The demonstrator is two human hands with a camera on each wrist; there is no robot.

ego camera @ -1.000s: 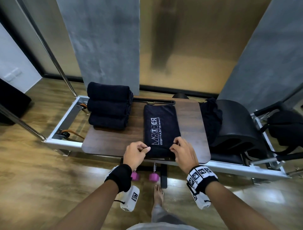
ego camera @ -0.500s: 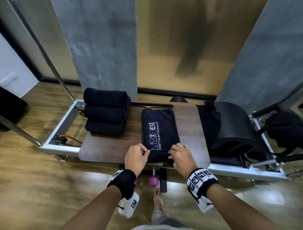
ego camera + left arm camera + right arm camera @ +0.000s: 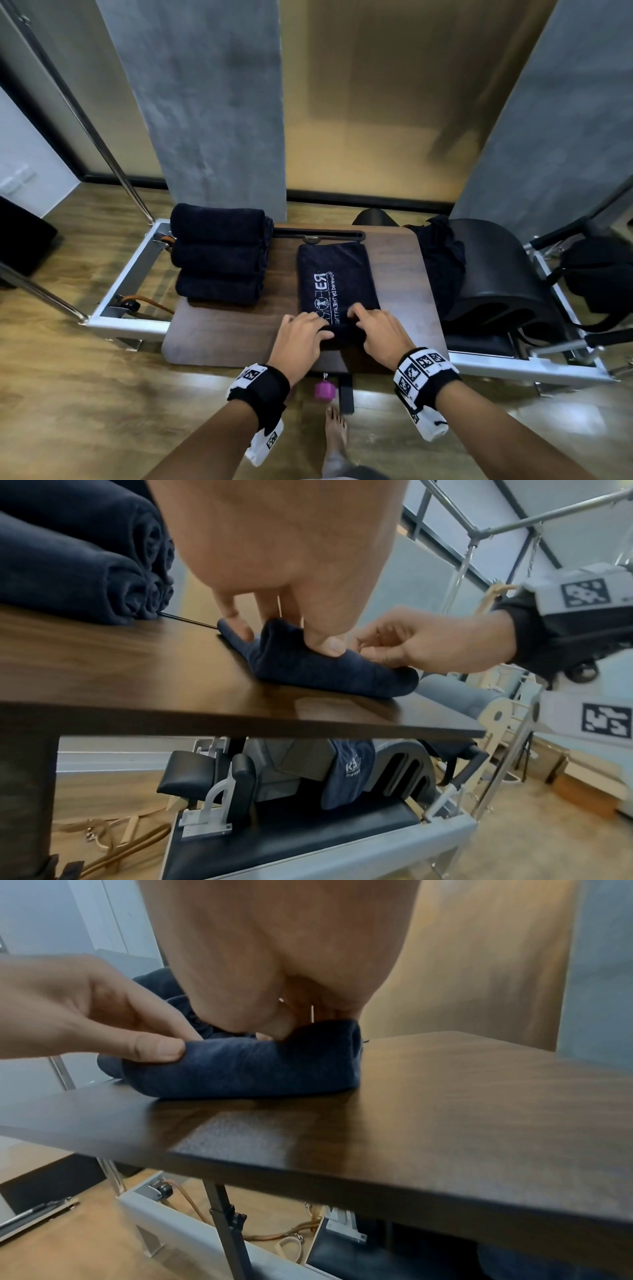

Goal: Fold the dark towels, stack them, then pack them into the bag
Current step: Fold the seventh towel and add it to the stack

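A dark navy towel point(image 3: 334, 274) with white lettering lies lengthwise on the brown tabletop point(image 3: 233, 329). Its near end is turned over into a thick roll point(image 3: 325, 669) point(image 3: 246, 1066). My left hand point(image 3: 301, 337) grips the roll's left part, thumb under and fingers over. My right hand point(image 3: 376, 332) grips its right part the same way. Three rolled dark towels point(image 3: 219, 260) are stacked at the table's left rear. More dark cloth point(image 3: 442, 267) lies heaped at the table's right edge. A black bag point(image 3: 599, 274) sits at far right.
The table stands over a metal-framed exercise machine point(image 3: 126, 281) with a black arched barrel point(image 3: 496, 274) on the right. A pink dumbbell point(image 3: 323, 389) and my bare foot point(image 3: 335, 431) are on the wooden floor below the table's near edge. Grey pillars stand behind.
Both hands have moved forward along the towel, turning its near end over into a roll. More of the lettering is now covered.
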